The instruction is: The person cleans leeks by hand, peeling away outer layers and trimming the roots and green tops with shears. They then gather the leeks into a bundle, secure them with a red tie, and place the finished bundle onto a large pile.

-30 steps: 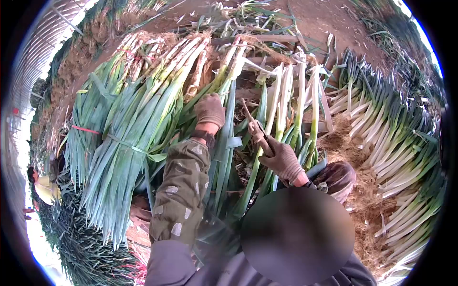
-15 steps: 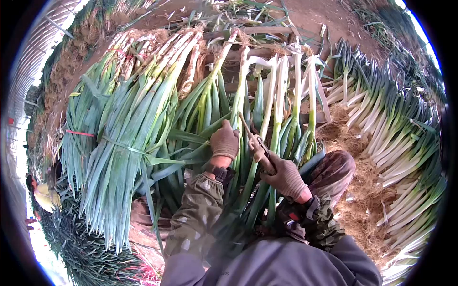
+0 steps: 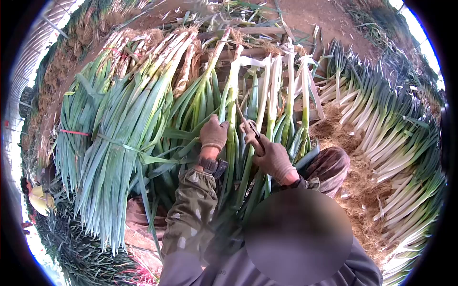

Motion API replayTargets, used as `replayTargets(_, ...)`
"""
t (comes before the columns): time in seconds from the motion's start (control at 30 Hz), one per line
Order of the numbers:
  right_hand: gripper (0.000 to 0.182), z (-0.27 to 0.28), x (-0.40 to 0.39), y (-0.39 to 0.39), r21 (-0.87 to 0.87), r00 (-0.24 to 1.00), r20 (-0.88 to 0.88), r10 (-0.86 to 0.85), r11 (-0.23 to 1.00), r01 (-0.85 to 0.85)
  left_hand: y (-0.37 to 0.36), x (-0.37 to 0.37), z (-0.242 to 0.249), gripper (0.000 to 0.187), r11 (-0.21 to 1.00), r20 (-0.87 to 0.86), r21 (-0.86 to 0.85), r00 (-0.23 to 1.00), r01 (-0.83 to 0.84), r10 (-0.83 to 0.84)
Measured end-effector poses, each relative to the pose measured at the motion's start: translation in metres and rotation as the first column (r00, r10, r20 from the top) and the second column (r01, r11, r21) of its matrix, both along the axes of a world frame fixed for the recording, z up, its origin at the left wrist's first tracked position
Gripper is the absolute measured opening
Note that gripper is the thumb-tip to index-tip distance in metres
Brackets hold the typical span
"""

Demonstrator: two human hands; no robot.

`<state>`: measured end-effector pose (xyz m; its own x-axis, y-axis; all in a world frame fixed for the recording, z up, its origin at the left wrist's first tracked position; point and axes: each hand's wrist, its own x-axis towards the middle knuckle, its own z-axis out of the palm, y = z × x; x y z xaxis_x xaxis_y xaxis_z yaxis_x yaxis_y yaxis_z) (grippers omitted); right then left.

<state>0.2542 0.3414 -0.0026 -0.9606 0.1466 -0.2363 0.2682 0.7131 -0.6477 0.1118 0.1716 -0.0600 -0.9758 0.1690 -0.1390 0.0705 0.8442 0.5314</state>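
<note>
My left hand [image 3: 213, 134], in a tan knitted glove, is closed at the side of a leek [image 3: 231, 117] in the middle of the row; its fingertips are partly hidden. The leek's upper shaft is white, and pale skin [image 3: 251, 62] flares off it to the right. In my gloved right hand [image 3: 276, 162] is a blow gun [image 3: 251, 132] with a long thin nozzle, its tip close to the right side of that leek. More leeks [image 3: 289, 83] with whitish shafts lie just right of it, roots pointing away from me.
Tied bundles of untrimmed leeks [image 3: 117, 157] are heaped on the left. Cleaned white leeks [image 3: 367, 138] form a long curved row on the right, beside a pile of tan roots [image 3: 355, 200]. Bare soil [image 3: 310, 14] shows at the back. My knee [image 3: 329, 169] is near my right hand.
The central leek's shaft now looks whiter, with pale skin blown out to the right near its root end. Both hands stay close to it; the whole view has shifted slightly.
</note>
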Motion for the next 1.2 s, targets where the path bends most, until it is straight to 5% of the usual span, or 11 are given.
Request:
replayTargets(0.87,0.044,-0.031,-0.214,0.069,0.151,0.991,-0.034,-0.130,0.979,0.133,-0.002,0.003,0.007,0.039,0.997,0.060,0.071,0.998,0.012,-0.016)
replayTargets(0.97,0.045,-0.035,-0.201,0.078,0.174,0.997,0.023,-0.068,0.983,0.063,-0.001,0.005,0.011,0.041,0.998,0.073,0.064,0.997,-0.004,-0.001)
replayTargets(1.0,0.041,-0.028,-0.180,0.076,0.227,0.986,-0.141,0.090,0.972,-0.056,0.000,0.005,0.012,0.041,0.998,0.073,0.066,0.997,-0.008,0.003)
replayTargets(1.03,0.038,0.000,-0.163,0.066,0.049,0.996,0.060,-0.071,0.996,0.068,0.001,0.006,0.015,0.041,0.998,0.076,0.069,0.997,-0.007,0.002)
replayTargets(1.1,0.034,-0.023,-0.125,0.071,0.173,0.999,0.005,0.044,0.984,-0.044,0.002,0.009,0.018,0.042,0.997,0.085,0.073,0.996,-0.004,-0.002)
replayTargets(1.17,0.034,0.000,-0.081,0.058,-0.050,0.974,0.197,-0.109,0.991,0.121,0.002,0.005,0.014,0.043,0.997,0.130,0.077,0.991,0.023,-0.033)
replayTargets(1.2,0.036,0.002,-0.055,0.057,-0.116,0.990,0.128,-0.054,0.991,0.069,0.001,0.003,0.011,0.043,0.996,0.153,0.078,0.987,0.036,-0.048)
